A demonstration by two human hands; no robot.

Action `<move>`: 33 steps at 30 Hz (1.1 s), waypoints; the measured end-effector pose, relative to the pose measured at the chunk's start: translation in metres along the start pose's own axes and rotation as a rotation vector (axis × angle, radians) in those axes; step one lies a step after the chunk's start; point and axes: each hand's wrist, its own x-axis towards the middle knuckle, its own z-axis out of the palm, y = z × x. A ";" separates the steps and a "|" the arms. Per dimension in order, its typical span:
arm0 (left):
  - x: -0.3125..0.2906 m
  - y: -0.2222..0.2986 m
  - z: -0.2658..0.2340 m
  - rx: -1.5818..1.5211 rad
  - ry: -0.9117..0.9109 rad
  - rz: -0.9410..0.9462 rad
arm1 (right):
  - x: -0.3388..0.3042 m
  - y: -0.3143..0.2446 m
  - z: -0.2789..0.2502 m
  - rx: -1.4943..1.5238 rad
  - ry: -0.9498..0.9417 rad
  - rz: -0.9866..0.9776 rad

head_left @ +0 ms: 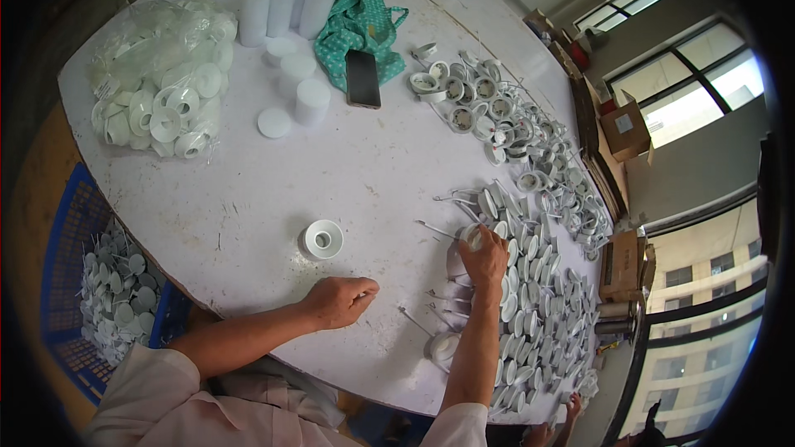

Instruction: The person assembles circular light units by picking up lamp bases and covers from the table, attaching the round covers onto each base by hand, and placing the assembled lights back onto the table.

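My right hand (484, 261) grips a white round light fitting (472, 236) at the left edge of a dense pile of white disc-shaped fittings (530, 298) with short wires. A thin white wire sticks out leftward beside that fitting. Curled above the table, my left hand (339, 302) has its fingers pressed together; whatever they may hold is hidden. Beyond it a white ring-shaped cup (324, 239) with a hole in its middle sits alone on the white table (248, 199). Another white fitting (445, 348) lies by my right forearm.
Open white ring housings (489, 108) spread at the far right. A clear bag of white cups (166, 83), stacked white discs (281, 0), a green dotted cloth (356, 25) and a phone (363, 79) lie farther back. A blue crate (66, 281) holds discs. Another person's hand (573, 407) shows lower right.
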 end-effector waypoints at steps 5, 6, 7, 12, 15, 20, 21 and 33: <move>0.002 0.002 0.000 0.009 0.007 0.016 | 0.005 0.004 -0.001 0.018 0.014 -0.033; 0.003 0.002 0.000 0.009 0.012 0.013 | 0.005 0.003 0.000 0.021 0.023 -0.047; 0.003 0.002 0.000 0.001 0.013 0.015 | 0.004 0.003 -0.001 0.022 0.021 -0.053; 0.003 0.000 0.000 0.003 0.025 0.039 | 0.022 -0.010 -0.015 0.145 0.147 -0.082; 0.004 0.001 0.000 0.047 0.014 0.063 | 0.055 -0.024 -0.010 0.345 0.099 -0.034; 0.007 0.004 0.003 -0.006 0.035 0.031 | 0.125 -0.044 0.029 0.506 0.112 -0.021; 0.007 0.002 0.005 0.018 0.031 0.046 | 0.137 -0.055 0.034 0.462 0.110 -0.050; 0.015 0.001 0.008 0.092 0.035 0.132 | 0.219 -0.105 0.095 -0.074 0.072 -0.211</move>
